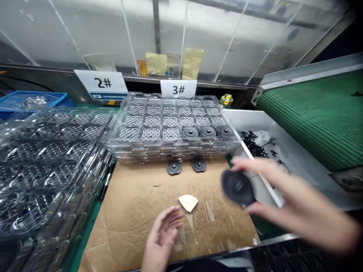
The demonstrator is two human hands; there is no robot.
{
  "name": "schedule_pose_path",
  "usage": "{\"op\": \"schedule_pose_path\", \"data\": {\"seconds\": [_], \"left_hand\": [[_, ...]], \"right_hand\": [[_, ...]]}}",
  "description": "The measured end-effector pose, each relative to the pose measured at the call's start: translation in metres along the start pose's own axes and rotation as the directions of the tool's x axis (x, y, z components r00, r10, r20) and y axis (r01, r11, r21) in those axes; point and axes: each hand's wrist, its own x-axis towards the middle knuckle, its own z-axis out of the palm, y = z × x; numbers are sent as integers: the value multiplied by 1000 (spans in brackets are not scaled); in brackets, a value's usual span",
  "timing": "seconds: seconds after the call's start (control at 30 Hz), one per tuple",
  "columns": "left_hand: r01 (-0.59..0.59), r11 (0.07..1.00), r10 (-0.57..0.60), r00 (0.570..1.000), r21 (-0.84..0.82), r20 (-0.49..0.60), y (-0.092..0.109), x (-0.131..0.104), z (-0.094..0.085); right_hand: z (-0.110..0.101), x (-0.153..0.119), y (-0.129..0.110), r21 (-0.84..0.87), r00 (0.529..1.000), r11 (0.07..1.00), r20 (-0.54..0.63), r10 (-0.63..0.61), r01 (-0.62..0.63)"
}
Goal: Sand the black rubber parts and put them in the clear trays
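Between thumb and fingers, my right hand grips a round black plastic disc by its edge, above the right side of the cardboard sheet; both are blurred. My left hand hovers low over the cardboard, palm turned inward, fingers apart and slightly curled, holding nothing. Just beyond its fingertips lies a cream fan-shaped piece. Two similar discs, one on the left and one on the right, lie before the stacked clear trays. Three discs sit in the top tray's front row, at its right end.
More clear trays are piled at the left, with a blue bin behind. On the right, a pale bin holds small black parts, beside a green conveyor belt. Signs reading 2# and 3# stand behind.
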Motion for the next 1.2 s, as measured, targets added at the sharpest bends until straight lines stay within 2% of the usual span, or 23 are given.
{"op": "schedule_pose_path", "data": {"seconds": [0.03, 0.07, 0.13, 0.17, 0.23, 0.3, 0.4, 0.47, 0.53, 0.6, 0.63, 0.7, 0.8, 0.9, 1.0, 1.03, 1.07, 1.13, 1.2], "left_hand": [[35, 991, -25, 997, -126, 77, 0, -4, 8], [74, 976, -48, 990, -202, 131, -1, -7, 13], [151, 954, -108, 979, -258, 172, -1, -11, 15], [186, 949, -148, 976, -255, 162, 0, -13, 11], [240, 939, -218, 969, -245, 114, 2, -16, -4], [267, 933, -260, 964, -242, 59, 6, -18, -21], [268, 932, -282, 959, -246, -22, 13, -21, -40], [294, 908, -317, 948, -299, -31, 19, -23, -47], [297, 873, -326, 945, -386, -10, 25, -23, -51], [255, 848, -286, 958, -464, 4, 29, -21, -55], [227, 838, -260, 966, -495, 4, 31, -21, -58], [187, 824, -224, 975, -535, -4, 34, -19, -62], [153, 825, -199, 980, -545, -27, 38, -19, -66], [144, 838, -191, 981, -527, -36, 42, -18, -63], [150, 851, -194, 980, -504, -34, 44, -16, -50], [155, 855, -194, 981, -495, -28, 44, -16, -45], [167, 857, -201, 980, -487, -17, 44, -15, -39], [221, 851, -237, 971, -476, 27, 46, -16, -28], [264, 848, -271, 961, -459, 52, 48, -18, -20]], "right_hand": [[37, -9, -17, 130, 991, 991, 119, -57, 42], [70, -18, -31, 252, 982, 967, 171, -83, 37], [124, -30, -52, 450, 977, 886, 210, 21, -116], [143, -34, -60, 511, 975, 840, 206, 87, -184], [170, -36, -73, 584, 958, 760, 201, 204, -284], [183, -35, -84, 610, 957, 738, 198, 211, -289], [187, -31, -91, 577, 974, 802, 223, 27, -155], [186, -29, -85, 478, 961, 872, 273, -37, -102], [187, -30, -69, 308, 961, 938, 266, 74, -158], [193, -32, -48, 132, 952, 952, 176, 251, -276], [198, -34, -37, 78, 945, 947, 130, 301, -313], [211, -40, -21, 46, 944, 946, 92, 316, -321], [225, -43, -12, 113, 964, 959, 89, 252, -261], [220, -30, -22, 190, 974, 962, 148, 171, -198], [194, -4, -50, 285, 976, 946, 192, 99, -152], [184, 4, -63, 325, 980, 936, 182, 75, -132], [174, 10, -76, 408, 992, 908, 119, 48, -93], [156, 17, -100, 493, 996, 868, 26, -80, 57], [144, 18, -115, 546, 980, 828, 60, -191, 129]]}}
